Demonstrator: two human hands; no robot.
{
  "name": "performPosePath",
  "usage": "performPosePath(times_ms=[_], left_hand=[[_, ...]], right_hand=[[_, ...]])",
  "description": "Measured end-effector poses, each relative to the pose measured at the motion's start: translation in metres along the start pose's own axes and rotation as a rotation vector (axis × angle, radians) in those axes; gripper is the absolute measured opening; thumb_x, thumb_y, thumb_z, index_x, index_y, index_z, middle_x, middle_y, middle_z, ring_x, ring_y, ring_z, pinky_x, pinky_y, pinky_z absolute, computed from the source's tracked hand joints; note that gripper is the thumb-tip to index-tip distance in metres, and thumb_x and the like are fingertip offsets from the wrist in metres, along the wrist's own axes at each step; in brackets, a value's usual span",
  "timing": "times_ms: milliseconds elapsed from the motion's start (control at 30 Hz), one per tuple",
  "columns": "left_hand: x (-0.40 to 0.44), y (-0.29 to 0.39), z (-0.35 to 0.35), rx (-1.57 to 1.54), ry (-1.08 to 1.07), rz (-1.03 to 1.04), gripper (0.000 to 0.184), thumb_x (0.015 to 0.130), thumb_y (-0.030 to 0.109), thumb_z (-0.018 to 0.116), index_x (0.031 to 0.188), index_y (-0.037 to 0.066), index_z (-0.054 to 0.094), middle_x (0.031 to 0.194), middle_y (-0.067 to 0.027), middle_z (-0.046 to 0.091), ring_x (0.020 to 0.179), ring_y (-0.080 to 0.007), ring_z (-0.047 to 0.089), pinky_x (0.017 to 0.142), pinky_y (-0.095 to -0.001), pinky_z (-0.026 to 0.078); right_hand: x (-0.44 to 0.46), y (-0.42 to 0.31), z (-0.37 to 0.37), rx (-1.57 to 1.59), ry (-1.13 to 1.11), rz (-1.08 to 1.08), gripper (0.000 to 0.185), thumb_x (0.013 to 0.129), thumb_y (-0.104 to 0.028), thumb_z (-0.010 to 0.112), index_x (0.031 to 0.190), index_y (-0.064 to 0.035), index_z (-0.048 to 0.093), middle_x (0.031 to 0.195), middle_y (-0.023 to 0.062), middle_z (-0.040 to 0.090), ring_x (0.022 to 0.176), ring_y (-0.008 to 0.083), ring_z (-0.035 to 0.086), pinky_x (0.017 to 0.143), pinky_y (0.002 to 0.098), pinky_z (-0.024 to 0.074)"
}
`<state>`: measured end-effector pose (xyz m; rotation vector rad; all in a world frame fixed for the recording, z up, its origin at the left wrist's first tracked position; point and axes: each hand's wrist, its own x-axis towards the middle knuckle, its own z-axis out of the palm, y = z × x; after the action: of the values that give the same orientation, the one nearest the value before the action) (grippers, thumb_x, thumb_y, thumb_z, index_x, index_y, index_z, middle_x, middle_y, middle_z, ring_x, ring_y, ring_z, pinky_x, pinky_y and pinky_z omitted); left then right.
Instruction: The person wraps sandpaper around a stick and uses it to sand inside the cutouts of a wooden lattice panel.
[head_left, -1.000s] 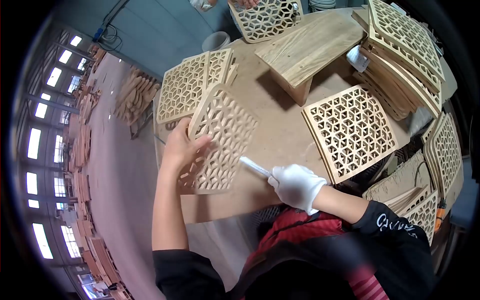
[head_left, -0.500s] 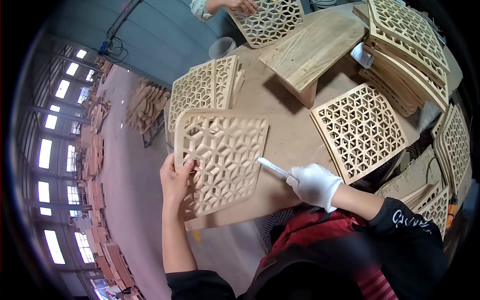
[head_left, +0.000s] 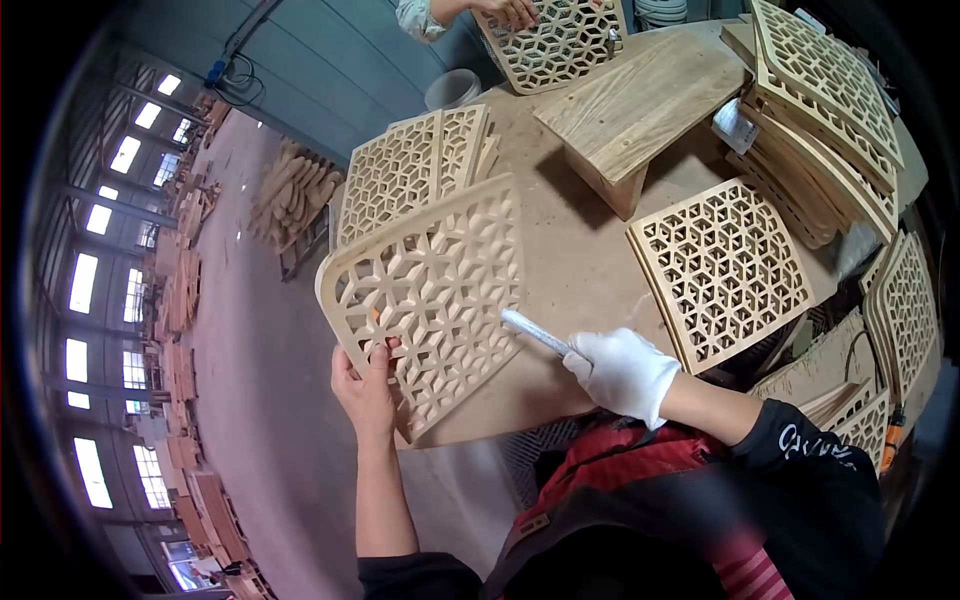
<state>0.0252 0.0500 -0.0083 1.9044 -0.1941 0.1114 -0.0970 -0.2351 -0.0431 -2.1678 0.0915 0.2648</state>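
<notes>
My bare left hand (head_left: 366,392) grips the lower left edge of a wooden lattice panel (head_left: 440,290), thumb on its face and the other fingers mostly behind it. The panel is tilted up above the table's near left part. My right hand (head_left: 622,372), in a white glove, is closed around a thin whitish stick (head_left: 538,332). The stick's far tip points at the panel's right edge; whether they touch I cannot tell. Right of my hands, a short stack of lattice panels (head_left: 722,270) lies on the table (head_left: 585,275).
More lattice panels (head_left: 392,175) lie behind the held one. A wooden stand (head_left: 640,100) is at the back centre, tall panel stacks (head_left: 830,100) at the right. Across the table another person's hand (head_left: 508,12) touches a lattice panel (head_left: 556,48). A white bucket (head_left: 453,89) is nearby.
The held panel has turned and tilted in my left hand, its rounded corner now at the left. My right hand keeps its hold on the stick. The camera view has shifted slightly.
</notes>
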Motion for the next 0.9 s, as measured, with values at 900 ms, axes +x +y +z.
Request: performPosePath(times_ms=[900], left_hand=[[0.017, 0.070, 0.052, 0.300, -0.059, 0.278, 0.039, 0.080, 0.010, 0.075, 0.115, -0.002, 0.060, 0.095, -0.0124, 0.072, 0.086, -0.0175, 0.068, 0.078, -0.0307, 0.052]], right_hand=[[0.008, -0.104, -0.082, -0.194, 0.041, -0.200, 0.021, 0.088, -0.012, 0.051, 0.091, 0.0031, 0.065, 0.088, 0.0267, 0.067, 0.083, 0.0413, 0.067, 0.074, 0.0470, 0.0537]])
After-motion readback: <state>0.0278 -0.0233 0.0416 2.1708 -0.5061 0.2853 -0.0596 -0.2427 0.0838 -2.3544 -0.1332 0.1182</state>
